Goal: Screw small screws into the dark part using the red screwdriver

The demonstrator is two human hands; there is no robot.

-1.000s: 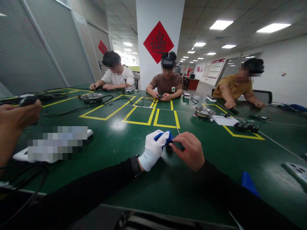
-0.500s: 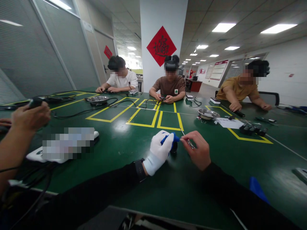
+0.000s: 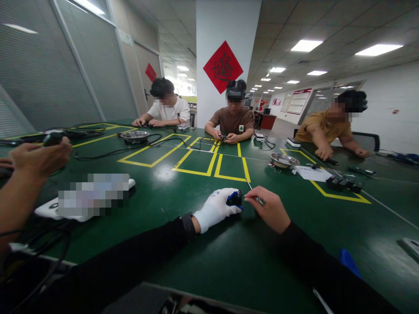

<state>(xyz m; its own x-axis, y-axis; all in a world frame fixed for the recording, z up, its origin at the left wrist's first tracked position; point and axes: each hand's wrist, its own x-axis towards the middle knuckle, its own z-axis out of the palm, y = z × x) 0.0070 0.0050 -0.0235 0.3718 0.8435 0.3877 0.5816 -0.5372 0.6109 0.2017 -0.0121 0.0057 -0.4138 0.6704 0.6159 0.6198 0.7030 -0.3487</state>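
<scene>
My left hand (image 3: 218, 207), in a white glove with blue on the fingers and palm, is closed round a small black part with a round metal fitting (image 3: 239, 193) on top. The fitting points upward, and the glove hides much of the part. Close on its right, my bare right hand (image 3: 270, 208) holds a slim metal screwdriver (image 3: 249, 185) whose shaft points up and away from me. The thumb and forefinger are pinched together beside the black part; whether a tiny piece sits between them, I cannot tell.
A metal bowl (image 3: 284, 160), a paper sheet (image 3: 312, 173) and several black parts (image 3: 343, 182) lie right of the yellow tape rectangles. A white device (image 3: 46, 211) with cables stands left, beside a co-worker's hand (image 3: 39, 157). Several people sit round the green table (image 3: 157, 209).
My left hand has turned, so the black part's metal fitting now shows and points up. The right hand has dropped slightly and still holds the screwdriver.
</scene>
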